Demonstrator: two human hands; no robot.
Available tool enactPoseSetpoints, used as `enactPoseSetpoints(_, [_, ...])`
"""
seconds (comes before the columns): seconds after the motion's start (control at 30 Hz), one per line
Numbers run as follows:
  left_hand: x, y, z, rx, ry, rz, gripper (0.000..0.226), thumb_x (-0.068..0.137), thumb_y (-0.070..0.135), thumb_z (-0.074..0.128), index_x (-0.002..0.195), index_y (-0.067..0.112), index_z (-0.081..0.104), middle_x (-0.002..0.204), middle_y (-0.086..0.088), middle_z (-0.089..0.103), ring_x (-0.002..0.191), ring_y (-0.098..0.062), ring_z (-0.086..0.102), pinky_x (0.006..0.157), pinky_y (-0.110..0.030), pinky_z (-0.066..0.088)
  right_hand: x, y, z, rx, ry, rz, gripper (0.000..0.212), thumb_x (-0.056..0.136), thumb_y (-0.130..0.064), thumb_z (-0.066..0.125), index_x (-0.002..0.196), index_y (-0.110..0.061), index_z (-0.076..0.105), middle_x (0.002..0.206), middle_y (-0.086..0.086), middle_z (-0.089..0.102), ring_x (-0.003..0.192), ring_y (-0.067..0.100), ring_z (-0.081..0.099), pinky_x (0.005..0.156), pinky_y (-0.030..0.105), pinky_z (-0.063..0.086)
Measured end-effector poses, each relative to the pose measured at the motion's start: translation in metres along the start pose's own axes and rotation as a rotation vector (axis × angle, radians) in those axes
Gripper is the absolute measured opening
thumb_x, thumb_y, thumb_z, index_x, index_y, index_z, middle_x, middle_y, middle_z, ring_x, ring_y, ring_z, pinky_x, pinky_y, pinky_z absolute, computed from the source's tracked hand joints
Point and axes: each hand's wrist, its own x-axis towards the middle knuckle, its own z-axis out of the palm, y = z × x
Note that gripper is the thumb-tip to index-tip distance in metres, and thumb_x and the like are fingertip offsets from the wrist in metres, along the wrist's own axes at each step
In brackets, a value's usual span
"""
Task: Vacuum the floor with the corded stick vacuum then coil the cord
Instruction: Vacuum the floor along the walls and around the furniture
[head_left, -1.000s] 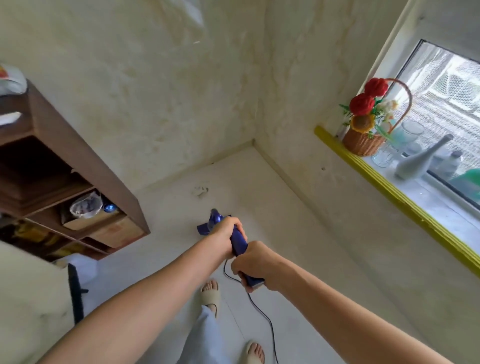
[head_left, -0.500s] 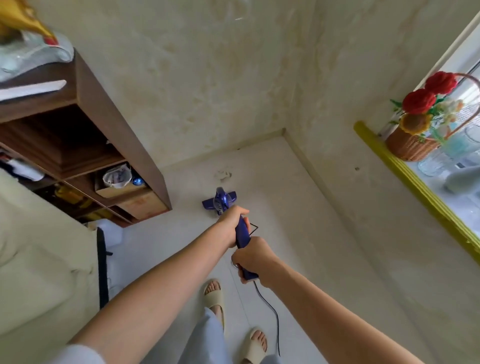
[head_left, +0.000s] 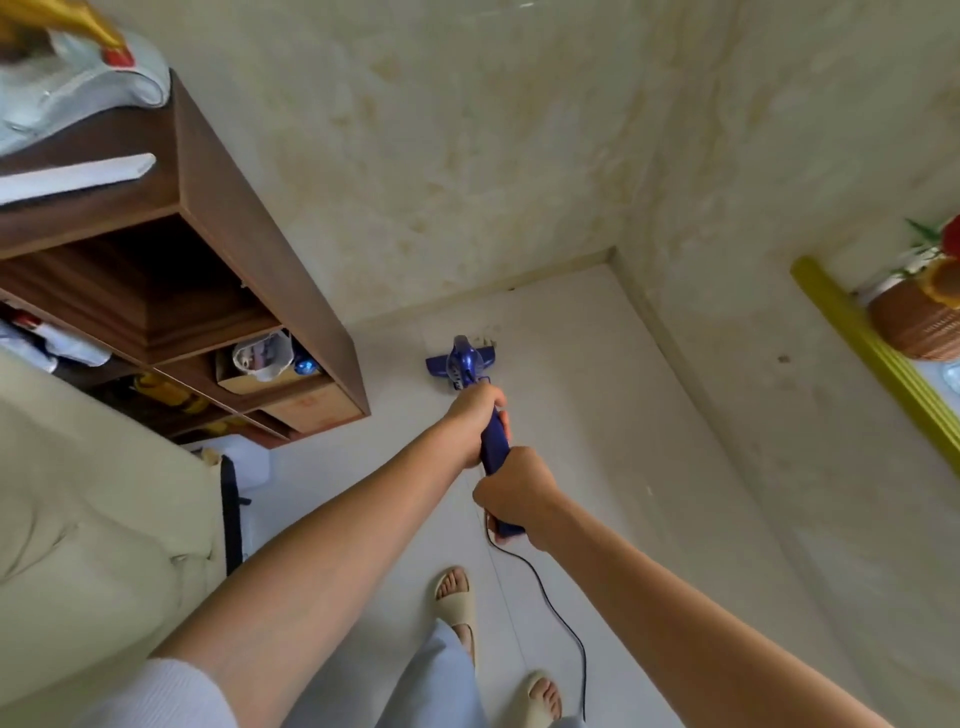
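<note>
Both forearms bare on my feed, no watch straps or rings showing. Left hand (head_left: 475, 415) and right hand (head_left: 514, 491) ungloved. Up the left arm from the hand: white ribbed sleeve (head_left: 156, 693), short, ends above the elbow. Below the hands: light blue-grey trouser leg (head_left: 441, 675), loose cut. Beige open-toe slide sandals (head_left: 457, 603), thick soles, one beside the trouser leg, the other nearer the bottom edge. Toes exposed.

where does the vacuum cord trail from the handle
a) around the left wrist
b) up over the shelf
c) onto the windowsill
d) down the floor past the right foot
d: the cord leaves the handle end below the right hand and runs along the floor beside the right foot.
</note>
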Motion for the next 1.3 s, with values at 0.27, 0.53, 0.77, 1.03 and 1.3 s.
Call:
enactPoseSetpoints(0.27, [0.017, 0.056, -0.024, 0.096, 0.016, 0.065, 0.016, 0.082, 0.006, 0.045, 0.067, 0.009, 0.042, 0.039, -0.003, 0.041, 0.042, -0.017, 0.039, 0.048, -0.025, 0.036, 0.034, -0.057, 0.013, 0.028, -0.01, 0.009, 0.021, 0.085, 0.005, 0.044, 0.103, -0.007, 0.042, 0.073, 0.009, 0.049, 0.043, 0.016, 0.05, 0.035, 0.02, 0.042])
enactPoseSetpoints(0.53, [0.048, 0.073, -0.025, 0.066, 0.025, 0.042, 0.009, 0.081, 0.003, 0.042, 0.086, 0.01, 0.04, 0.048, -0.004, 0.042, 0.035, -0.015, 0.041, 0.044, -0.022, 0.039, 0.054, -0.071, 0.007, -0.044, 0.032, 0.039, 0.017, 0.085, 0.004, 0.043, 0.096, -0.008, 0.039, 0.073, 0.009, 0.046, 0.043, 0.016, 0.048, 0.034, 0.019, 0.039])
enactPoseSetpoints(0.77, [0.047, 0.093, -0.024, 0.085, -0.03, 0.031, 0.014, 0.079, 0.005, 0.043, 0.066, 0.008, 0.038, 0.044, -0.006, 0.043, 0.04, -0.02, 0.042, 0.054, -0.026, 0.039, 0.056, -0.092, -0.002, -0.034, 0.036, 0.054, 0.021, 0.085, 0.005, 0.046, 0.102, -0.006, 0.042, 0.076, 0.013, 0.051, 0.043, 0.016, 0.049, 0.037, 0.021, 0.042])
enactPoseSetpoints(1.03, [0.078, 0.106, -0.033, -0.003, -0.017, 0.026, 0.02, 0.085, 0.003, 0.044, 0.103, 0.009, 0.04, 0.066, -0.008, 0.044, 0.051, -0.016, 0.044, 0.047, -0.025, 0.042, 0.098, -0.095, 0.006, -0.069, 0.06, 0.012, 0.02, 0.084, 0.006, 0.042, 0.099, -0.008, 0.039, 0.075, 0.011, 0.046, 0.045, 0.017, 0.047, 0.036, 0.021, 0.04])
enactPoseSetpoints(1.3, [0.064, 0.058, -0.006, 0.027, 0.009, 0.047, 0.022, 0.085, -0.001, 0.04, 0.104, 0.01, 0.037, 0.062, -0.009, 0.044, 0.049, -0.019, 0.043, 0.048, -0.026, 0.043, 0.084, -0.04, -0.008, -0.137, 0.071, 0.034, 0.023, 0.083, 0.003, 0.045, 0.103, -0.008, 0.042, 0.077, 0.014, 0.053, 0.044, 0.017, 0.05, 0.039, 0.024, 0.044])
